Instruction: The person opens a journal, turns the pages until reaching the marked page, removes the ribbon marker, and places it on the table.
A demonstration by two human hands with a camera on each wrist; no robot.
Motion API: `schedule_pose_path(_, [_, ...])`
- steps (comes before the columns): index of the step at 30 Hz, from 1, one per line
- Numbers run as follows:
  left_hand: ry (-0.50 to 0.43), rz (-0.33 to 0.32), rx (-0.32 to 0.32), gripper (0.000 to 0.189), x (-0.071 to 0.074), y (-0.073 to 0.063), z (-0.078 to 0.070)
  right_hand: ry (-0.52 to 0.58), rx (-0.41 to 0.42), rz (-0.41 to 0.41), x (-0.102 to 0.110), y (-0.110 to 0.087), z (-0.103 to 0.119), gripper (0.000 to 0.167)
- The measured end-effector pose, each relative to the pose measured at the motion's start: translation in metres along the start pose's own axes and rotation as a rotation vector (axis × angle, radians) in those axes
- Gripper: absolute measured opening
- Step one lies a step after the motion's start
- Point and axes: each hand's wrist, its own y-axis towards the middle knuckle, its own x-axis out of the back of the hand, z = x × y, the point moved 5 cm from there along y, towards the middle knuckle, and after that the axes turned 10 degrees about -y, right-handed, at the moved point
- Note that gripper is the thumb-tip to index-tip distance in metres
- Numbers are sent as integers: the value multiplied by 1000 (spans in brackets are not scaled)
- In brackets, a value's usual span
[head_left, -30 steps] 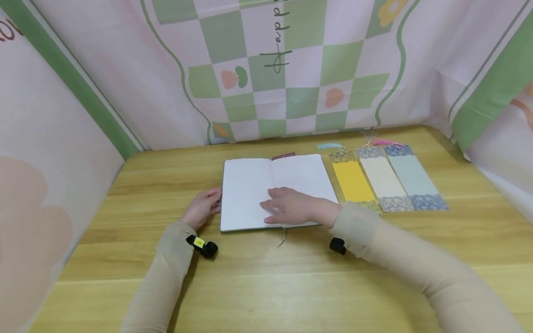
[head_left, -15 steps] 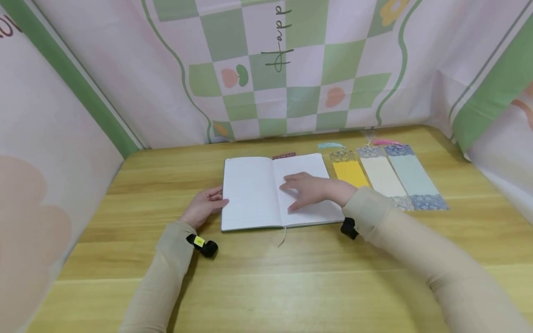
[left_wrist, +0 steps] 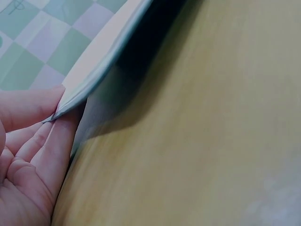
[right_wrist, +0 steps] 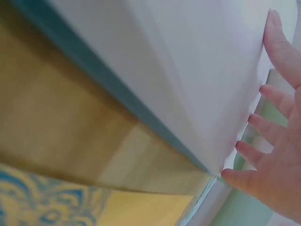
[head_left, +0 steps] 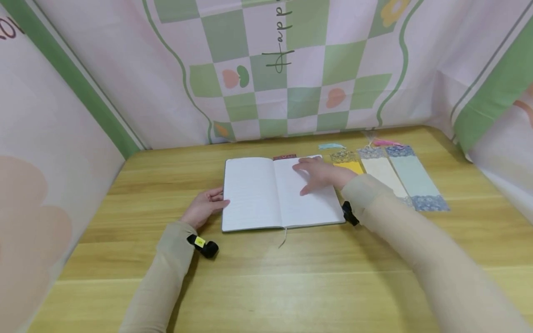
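Observation:
An open notebook [head_left: 251, 194] with white pages and a dark teal cover lies on the wooden table. My left hand [head_left: 204, 206] pinches its left edge, thumb on the page and fingers beneath the cover, as the left wrist view shows with the cover edge [left_wrist: 101, 77] lifted a little off the table. Over the upper part of the right page is my right hand [head_left: 318, 175], fingers spread, fingertips [right_wrist: 273, 19] at the paper. A dark red patterned bookmark [head_left: 285, 157] sticks out at the notebook's top, and a thin ribbon [head_left: 284, 238] hangs from its bottom.
Right of the notebook lie a yellow bookmark [head_left: 349, 166], partly behind the right arm, a cream bookmark [head_left: 385, 172] and a pale blue bookmark [head_left: 416, 175], all lace-patterned. Light blue [head_left: 331, 146] and pink tassels [head_left: 387, 142] lie above them. A patterned curtain [head_left: 304, 99] stands behind the table.
My right hand has moved from the notebook's middle across the right page, to the right and up. My left thumb has come onto the left page's edge.

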Motion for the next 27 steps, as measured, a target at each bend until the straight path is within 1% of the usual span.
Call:
schedule_pose_path(4, [16,-10,8,60,1,0,1,-20,-43,27,4,3,-6,83])
schedule_pose_path(7, [9,-6,-1,60,1,1,1,-40,-72,47,7,5,-11,86])
schedule_pose_path(11, [6,-3,-3,60,1,2,1,-48,-125,56,11,7,-16,93])
schedule_pose_path(14, [12,-1,-3,60,1,2,1,-68,-158,46,15,9,-18,97])
schedule_pose_path(19, [24,-1,-6,59,1,2,1,-117,-175,16,19,10,-22,97])
schedule_pose_path(25, [19,-8,-3,60,2,2,1,-107,-205,33,19,9,-23,96])
schedule_pose_path(27, [18,-9,-5,60,2,2,1,-97,-203,26,20,9,-22,95])
